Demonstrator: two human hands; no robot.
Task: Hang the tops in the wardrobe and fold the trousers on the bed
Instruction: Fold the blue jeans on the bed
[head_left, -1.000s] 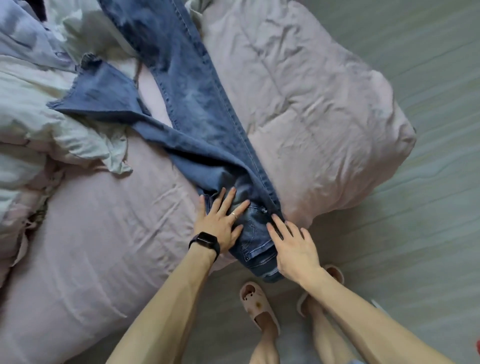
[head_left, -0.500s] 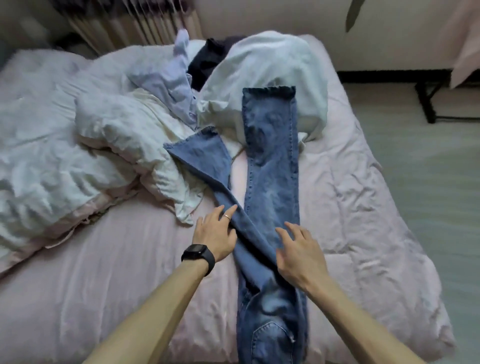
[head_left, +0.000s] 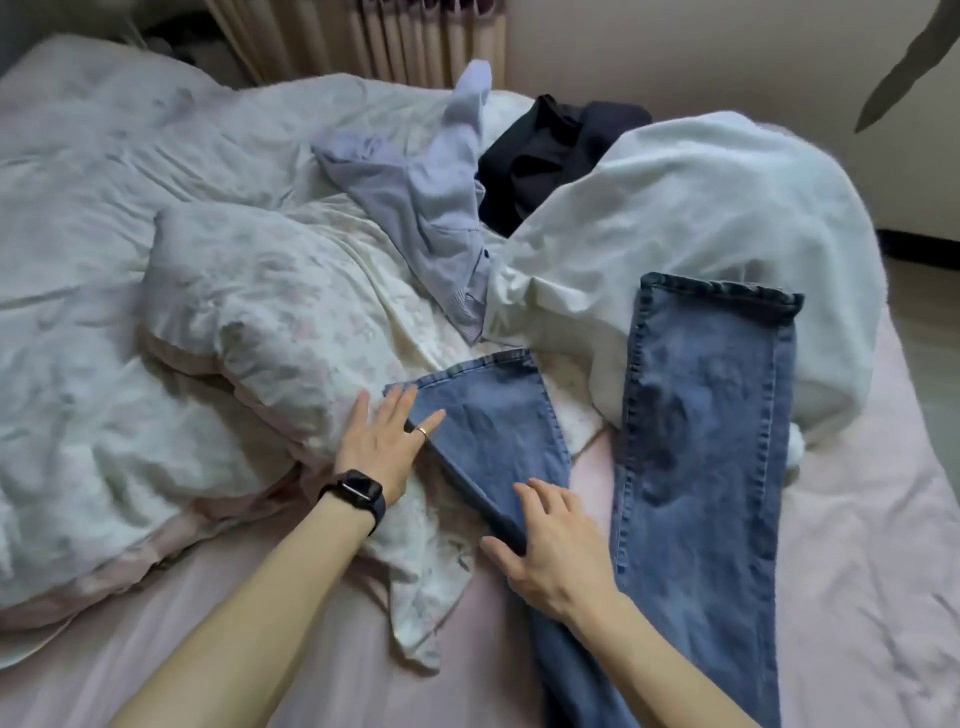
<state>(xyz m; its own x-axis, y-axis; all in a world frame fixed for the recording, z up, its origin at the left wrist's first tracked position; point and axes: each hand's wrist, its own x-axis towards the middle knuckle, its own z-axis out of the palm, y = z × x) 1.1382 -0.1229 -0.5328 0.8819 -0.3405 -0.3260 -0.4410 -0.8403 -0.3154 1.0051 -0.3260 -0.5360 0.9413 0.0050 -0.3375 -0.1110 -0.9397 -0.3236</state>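
1. Jeans (head_left: 696, 467) are lying on the pink bed (head_left: 857, 571) with the legs splayed. One leg is running straight up onto a white garment (head_left: 675, 208); the other is angling left toward the duvet (head_left: 156, 364).
2. Left hand (head_left: 382, 447) is resting flat with its fingers straight and spread, touching the angled leg's hem corner and holding nothing.
3. Right hand (head_left: 556, 556) is sitting lower on the same leg's edge, fingers loosely bent on top and thumb spread alongside; no closed grip is showing.
4. Denim is looking thick, fairly heavy and limp, so it is probably going to hold a crease well. Taking it at the hem and side seam seems best for laying this leg over the straight one.
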